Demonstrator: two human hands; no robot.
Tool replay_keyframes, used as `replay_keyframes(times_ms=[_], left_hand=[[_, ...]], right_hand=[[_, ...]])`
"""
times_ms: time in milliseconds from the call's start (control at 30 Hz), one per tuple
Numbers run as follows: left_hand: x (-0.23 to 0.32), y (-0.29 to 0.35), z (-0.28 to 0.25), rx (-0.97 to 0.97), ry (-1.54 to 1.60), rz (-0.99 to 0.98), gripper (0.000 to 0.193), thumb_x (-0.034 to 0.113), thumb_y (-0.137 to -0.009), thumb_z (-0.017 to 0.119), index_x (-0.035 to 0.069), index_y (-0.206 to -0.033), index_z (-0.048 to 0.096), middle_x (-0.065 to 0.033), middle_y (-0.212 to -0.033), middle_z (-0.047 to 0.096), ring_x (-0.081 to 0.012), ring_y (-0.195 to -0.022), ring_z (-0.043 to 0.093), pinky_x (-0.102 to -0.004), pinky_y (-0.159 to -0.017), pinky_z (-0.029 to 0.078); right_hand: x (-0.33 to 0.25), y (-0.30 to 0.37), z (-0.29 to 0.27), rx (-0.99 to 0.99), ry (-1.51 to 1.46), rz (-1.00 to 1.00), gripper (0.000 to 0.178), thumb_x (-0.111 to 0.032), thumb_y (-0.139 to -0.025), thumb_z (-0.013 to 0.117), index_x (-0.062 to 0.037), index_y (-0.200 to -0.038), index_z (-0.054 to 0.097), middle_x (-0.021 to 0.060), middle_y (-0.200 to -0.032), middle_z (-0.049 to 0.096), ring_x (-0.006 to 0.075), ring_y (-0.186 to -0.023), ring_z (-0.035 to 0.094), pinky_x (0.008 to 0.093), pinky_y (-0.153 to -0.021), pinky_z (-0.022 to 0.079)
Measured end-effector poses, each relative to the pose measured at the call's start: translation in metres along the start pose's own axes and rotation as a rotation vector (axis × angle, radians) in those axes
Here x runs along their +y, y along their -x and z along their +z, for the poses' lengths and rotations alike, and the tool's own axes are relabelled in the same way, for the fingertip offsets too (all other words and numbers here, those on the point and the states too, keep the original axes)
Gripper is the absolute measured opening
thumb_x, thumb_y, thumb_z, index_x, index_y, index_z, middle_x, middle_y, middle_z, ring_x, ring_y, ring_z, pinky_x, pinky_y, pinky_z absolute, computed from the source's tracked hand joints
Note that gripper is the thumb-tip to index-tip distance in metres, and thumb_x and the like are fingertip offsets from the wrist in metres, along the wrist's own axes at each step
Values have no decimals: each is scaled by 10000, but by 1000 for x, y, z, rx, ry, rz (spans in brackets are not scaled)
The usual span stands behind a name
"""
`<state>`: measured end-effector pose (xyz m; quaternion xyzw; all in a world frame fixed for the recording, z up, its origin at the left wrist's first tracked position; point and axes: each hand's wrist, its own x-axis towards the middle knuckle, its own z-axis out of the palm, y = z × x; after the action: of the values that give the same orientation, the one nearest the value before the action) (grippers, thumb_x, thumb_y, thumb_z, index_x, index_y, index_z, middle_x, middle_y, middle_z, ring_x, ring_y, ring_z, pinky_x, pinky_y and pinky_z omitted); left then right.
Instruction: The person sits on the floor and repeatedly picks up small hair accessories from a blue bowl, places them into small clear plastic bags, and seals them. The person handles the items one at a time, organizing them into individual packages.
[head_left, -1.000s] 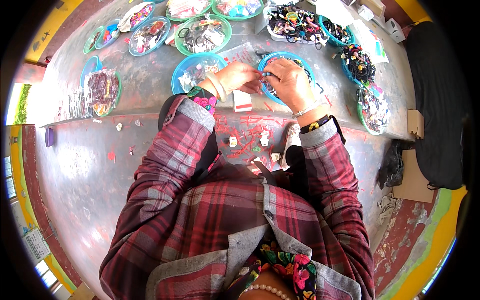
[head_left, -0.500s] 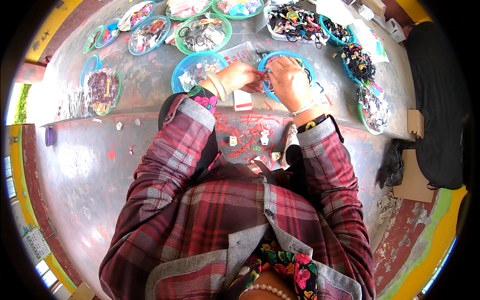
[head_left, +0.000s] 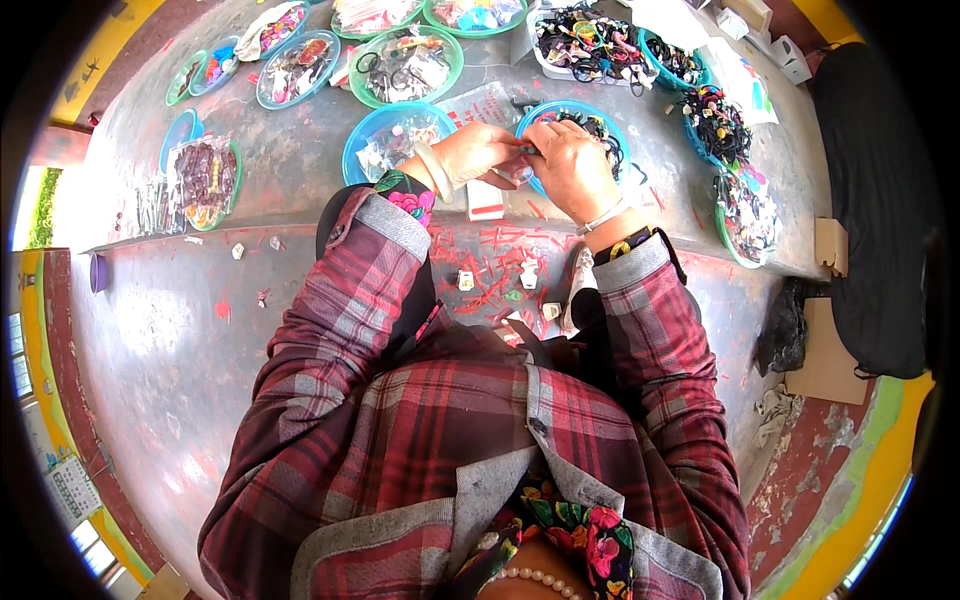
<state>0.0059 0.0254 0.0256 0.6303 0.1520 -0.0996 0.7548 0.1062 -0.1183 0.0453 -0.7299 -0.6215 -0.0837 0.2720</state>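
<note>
My left hand and my right hand meet fingertip to fingertip above the ledge. Both are closed in a pinch on something small, which the fingers mostly cover. Behind and under my right hand sits a blue basket with dark hair ties in it. A blue bowl holding small clear plastic packets stands just left of my left wrist. Below the hands a small white box with a red stripe lies at the ledge's edge.
Farther back stand a green basket of bagged pieces and a white tray heaped with dark hair ties. More baskets line the right, one green-rimmed. Red scraps litter the floor. A black cloth-covered shape is at far right.
My right hand has turned and shifted slightly left and down, its fingers now closer against my left fingertips. More of the blue basket's contents shows behind it.
</note>
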Motion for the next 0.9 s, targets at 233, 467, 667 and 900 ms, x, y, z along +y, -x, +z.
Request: replay_keyframes(times_ms=[233,467,667,900], left_hand=[[-10,-5,-4,-46,144,54,284,116,-880,456,-42,-1106,523,-125,-1041,582,-219,-934,596,-345,-818,514],[-6,-3,-3,-56,297,40,302,107,-882,457,-76,-1120,485,-163,-1029,588,-262,-934,604,-392,-844,496],[-10,-4,-6,-59,343,49,307,127,-888,478,-73,-1120,487,-172,-1036,586,-289,-930,605,-409,-839,496],[-5,-1,-2,-45,389,66,295,114,-892,469,-74,-1118,489,-184,-1067,567,-301,-952,593,-415,-826,504]], right_hand=[[6,1,5,70,-130,2,74,-48,-691,575,-51,-764,581,128,-732,579,310,-748,571,378,-702,462],[1,-2,1,33,-153,157,82,-75,-702,573,-67,-772,614,102,-730,581,294,-754,569,379,-690,459],[9,1,5,71,-166,71,86,-93,-705,583,-89,-782,623,86,-744,593,281,-766,560,377,-697,457],[-2,-3,-1,49,-184,162,131,-84,-725,574,-88,-849,614,72,-754,599,288,-774,559,389,-704,457]])
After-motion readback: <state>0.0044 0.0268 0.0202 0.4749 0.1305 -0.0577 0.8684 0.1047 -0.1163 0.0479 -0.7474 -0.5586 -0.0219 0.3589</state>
